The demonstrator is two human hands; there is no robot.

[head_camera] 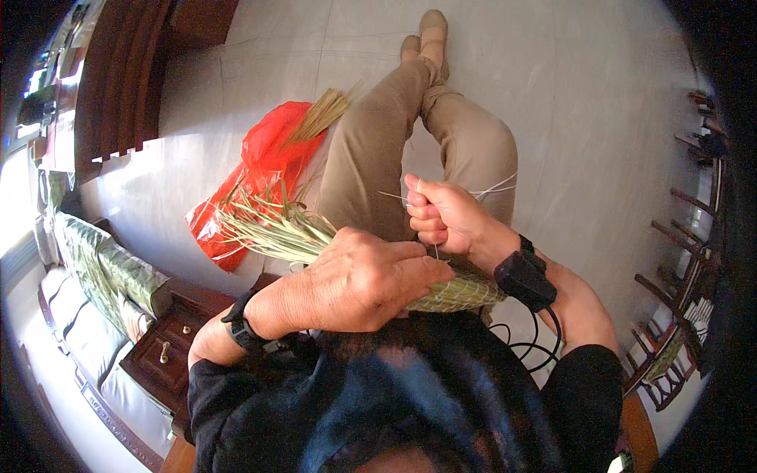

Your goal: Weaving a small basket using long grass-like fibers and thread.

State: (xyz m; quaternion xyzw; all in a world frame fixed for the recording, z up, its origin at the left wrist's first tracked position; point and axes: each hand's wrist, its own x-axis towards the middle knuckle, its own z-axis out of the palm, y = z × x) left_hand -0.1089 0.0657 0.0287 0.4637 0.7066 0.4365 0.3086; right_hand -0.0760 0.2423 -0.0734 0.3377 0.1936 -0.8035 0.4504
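Across my lap lies a woven bundle of green plant fibre (458, 293), with pale stitching in a net-like pattern over its surface. Its loose straw ends (284, 233) fan out to the left. My left hand (372, 278) is closed over the bundle and hides its middle. Just above and to the right, my right hand (443, 216) makes a fist around a thin pale strand (497, 188). Ends of that strand stick out on both sides of the fist, and a taut length runs down from it to the bundle near my left fingertips.
A red plastic bag (266, 148) lies on the floor at the left, with a bunch of dry straw (319, 115) on it. A dark wooden cabinet with drawers (162, 349) stands at lower left beside a cushioned seat (89, 331). Wooden chairs (680, 248) line the right side.
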